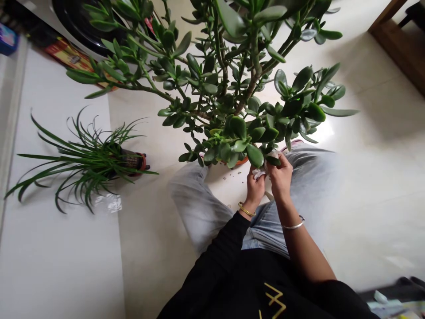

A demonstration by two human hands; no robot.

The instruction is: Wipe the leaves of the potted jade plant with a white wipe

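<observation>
A tall jade plant (pixel 232 88) with thick oval leaves stands in an orange pot (pixel 239 162) on the pale floor between my knees. Both hands are raised just under its lowest leaves. My left hand (pixel 255 186), with a gold bangle, is closed on a small white cloth (pixel 259 173). My right hand (pixel 280 175), with a silver bangle, has its fingers pinched around a low leaf (pixel 274 160), and the cloth shows beside them. Leaves hide most of the pot.
A small potted plant (pixel 83 161) with long thin leaves lies to the left on the floor, with a crumpled clear wrapper (pixel 109 203) in front of it. A dark round object (pixel 79 22) sits at top left. Wooden furniture (pixel 398 40) stands top right.
</observation>
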